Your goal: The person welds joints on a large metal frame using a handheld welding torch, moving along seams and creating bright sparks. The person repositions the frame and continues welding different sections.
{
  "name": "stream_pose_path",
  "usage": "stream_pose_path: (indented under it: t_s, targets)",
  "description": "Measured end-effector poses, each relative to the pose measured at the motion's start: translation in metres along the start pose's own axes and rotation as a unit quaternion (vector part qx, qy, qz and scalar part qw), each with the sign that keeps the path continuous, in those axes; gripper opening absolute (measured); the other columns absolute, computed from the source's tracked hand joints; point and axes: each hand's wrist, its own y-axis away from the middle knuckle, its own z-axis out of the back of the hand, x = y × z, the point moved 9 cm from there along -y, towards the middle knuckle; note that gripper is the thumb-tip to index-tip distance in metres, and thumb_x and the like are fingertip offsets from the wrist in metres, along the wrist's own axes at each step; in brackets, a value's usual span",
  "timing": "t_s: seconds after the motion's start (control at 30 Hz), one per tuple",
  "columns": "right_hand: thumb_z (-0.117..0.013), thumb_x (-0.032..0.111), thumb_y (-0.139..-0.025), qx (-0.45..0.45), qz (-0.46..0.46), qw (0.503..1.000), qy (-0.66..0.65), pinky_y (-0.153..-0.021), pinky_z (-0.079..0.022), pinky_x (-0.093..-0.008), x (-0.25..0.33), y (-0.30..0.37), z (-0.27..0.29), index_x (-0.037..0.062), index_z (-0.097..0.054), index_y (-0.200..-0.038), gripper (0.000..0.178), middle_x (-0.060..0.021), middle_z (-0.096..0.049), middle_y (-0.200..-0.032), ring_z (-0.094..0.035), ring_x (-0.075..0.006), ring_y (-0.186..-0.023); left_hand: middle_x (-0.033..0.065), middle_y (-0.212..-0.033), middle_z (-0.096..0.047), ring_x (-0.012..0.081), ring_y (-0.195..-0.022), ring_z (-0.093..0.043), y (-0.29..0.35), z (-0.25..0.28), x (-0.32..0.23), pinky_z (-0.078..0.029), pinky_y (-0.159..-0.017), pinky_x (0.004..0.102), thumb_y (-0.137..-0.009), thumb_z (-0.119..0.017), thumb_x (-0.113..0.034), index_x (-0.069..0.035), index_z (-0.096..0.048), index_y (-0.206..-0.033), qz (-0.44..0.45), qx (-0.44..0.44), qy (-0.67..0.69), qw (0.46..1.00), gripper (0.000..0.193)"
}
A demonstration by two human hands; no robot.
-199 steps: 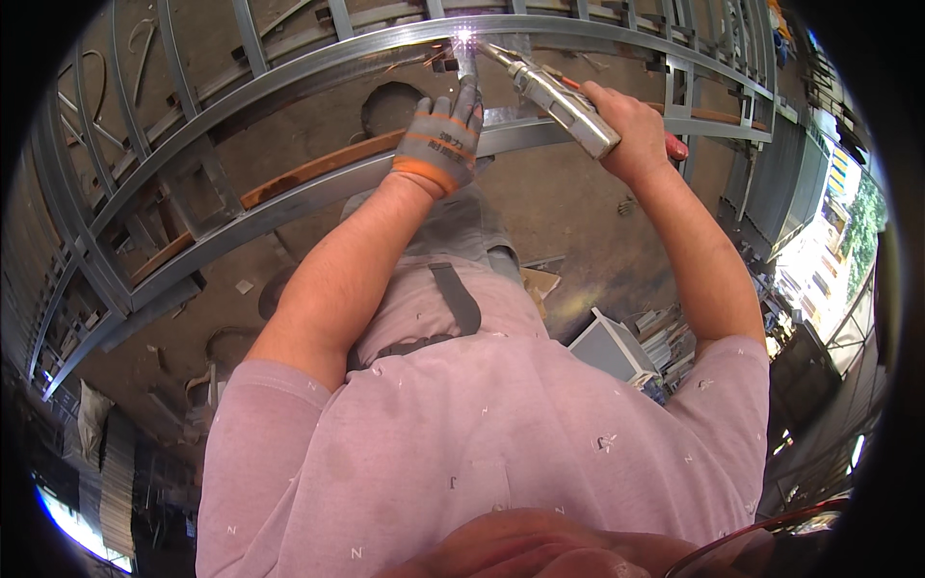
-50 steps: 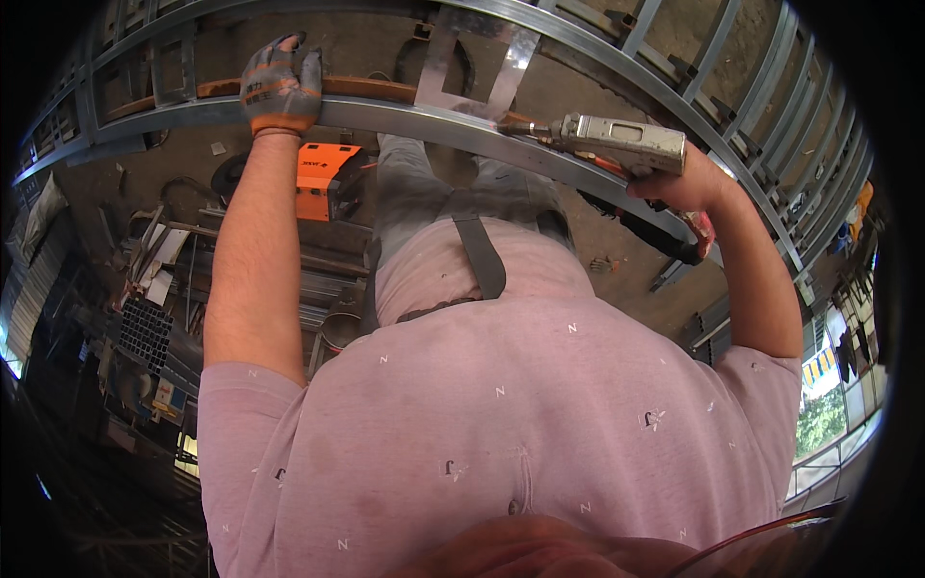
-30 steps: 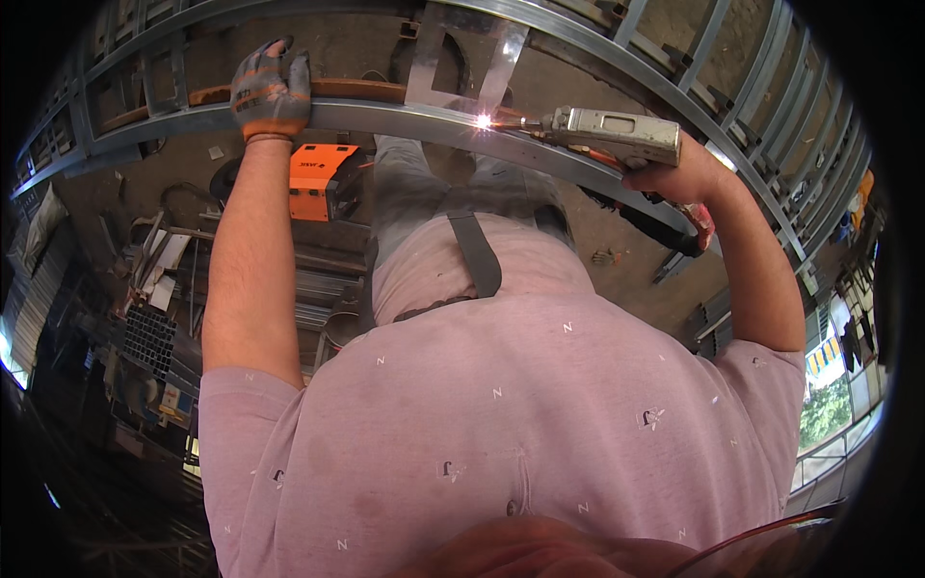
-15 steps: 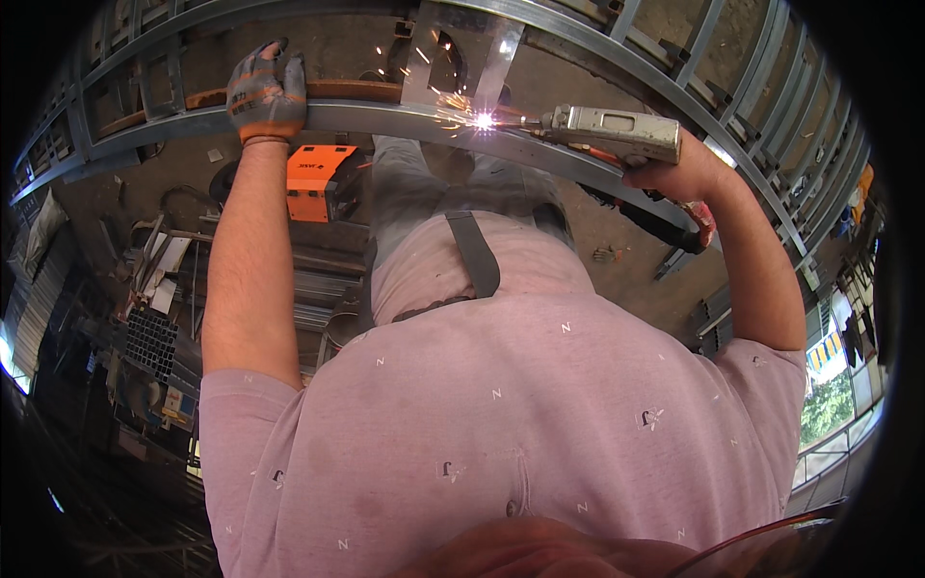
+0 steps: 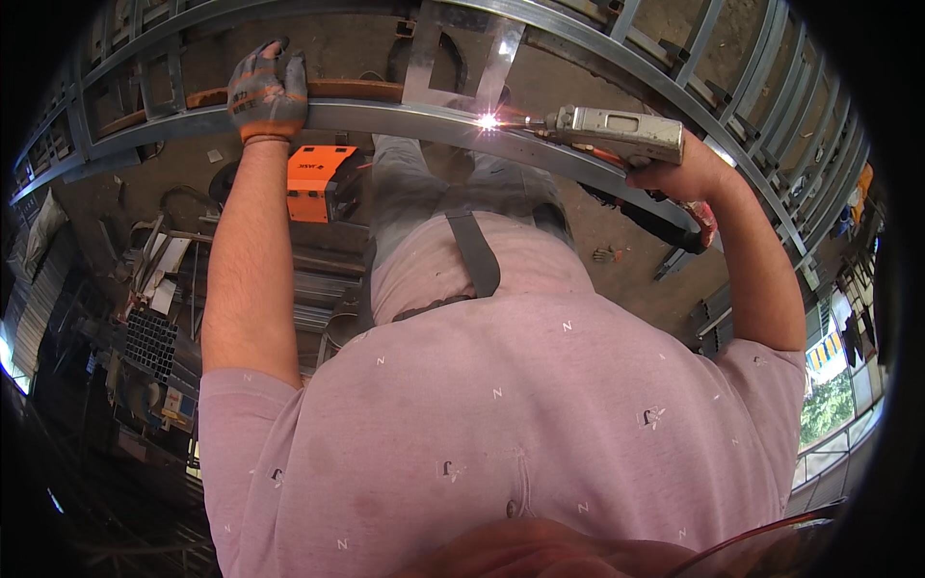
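My right hand [image 5: 674,175] is closed around the back end of a boxy, pale metal welding gun [image 5: 621,132]. Its nozzle points left, and a bright white-pink arc glows at the tip on a grey steel tube [image 5: 371,118] that crosses in front of me. Beside the arc, a shiny flat steel upright [image 5: 499,56] meets that tube. My left hand [image 5: 268,93], in a grey and orange glove, is closed over the same tube well to the left of the arc. A rusty brown bar [image 5: 352,90] lies along the tube's far side, next to the glove.
An orange-topped machine [image 5: 318,178] stands on the floor below the tube, near my left forearm. More steel framing [image 5: 761,91] spreads along the far right. A loose glove [image 5: 608,254] lies on the floor at right. Stacked square tubes [image 5: 151,337] sit at left.
The spray of orange sparks around the arc has died away, leaving a small glow. The welding gun and arc have shifted very slightly right. My left hand stays in place.
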Motion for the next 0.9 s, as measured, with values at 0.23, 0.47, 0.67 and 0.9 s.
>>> stream_pose_path:
  t_s: [0.23, 0.47, 0.67, 0.9]
  targets:
    - [-0.09, -0.001, -0.076, 0.017, -0.04, 0.999, -0.008, -0.094, -0.061, -0.0374, -0.004, 0.006, 0.003, 0.0071, -0.07, -0.137, 0.065, -0.0077, -0.079, -0.12, -0.072, -0.019, -0.107, 0.0158, -0.131, -0.074, 0.0402, -0.123, -0.068, -0.001, 0.008, -0.009, -0.055, -0.106, 0.0504, -0.102, -0.067, -0.037, -0.017, -0.074, -0.132, -0.018, -0.01, 0.017, 1.0, 0.037]
    - [-0.089, -0.002, -0.077, -0.014, 0.032, 0.999, -0.027, -0.094, -0.059, -0.0357, -0.005, 0.011, 0.024, 0.0049, -0.072, -0.13, 0.056, -0.0033, -0.078, -0.112, -0.07, -0.0162, -0.103, 0.0157, -0.131, -0.074, 0.04, -0.122, -0.069, 0.0, 0.011, -0.013, -0.055, -0.106, 0.0511, -0.102, -0.067, -0.037, -0.016, -0.073, -0.132, -0.024, -0.01, 0.017, 1.0, 0.037]
    - [-0.087, 0.0, -0.08, 0.021, 0.073, 0.996, -0.045, -0.087, -0.06, -0.0345, 0.04, -0.005, 0.008, 0.0045, -0.073, -0.125, 0.048, -0.0035, -0.077, -0.108, -0.071, -0.0162, -0.097, 0.0151, -0.128, -0.076, 0.0392, -0.12, -0.07, -0.001, 0.012, -0.015, -0.056, -0.105, 0.0501, -0.1, -0.07, -0.036, -0.016, -0.074, -0.131, -0.025, -0.012, 0.025, 0.999, 0.038]
    - [-0.089, 0.004, -0.078, 0.065, 0.013, 0.996, -0.051, -0.079, -0.063, -0.0353, 0.072, -0.036, -0.022, 0.0064, -0.07, -0.136, 0.062, -0.0076, -0.078, -0.111, -0.072, -0.0167, -0.092, 0.0147, -0.128, -0.076, 0.0387, -0.119, -0.071, 0.0, 0.015, -0.018, -0.056, -0.104, 0.049, -0.099, -0.071, -0.037, -0.015, -0.075, -0.131, -0.019, -0.019, 0.032, 0.999, 0.038]
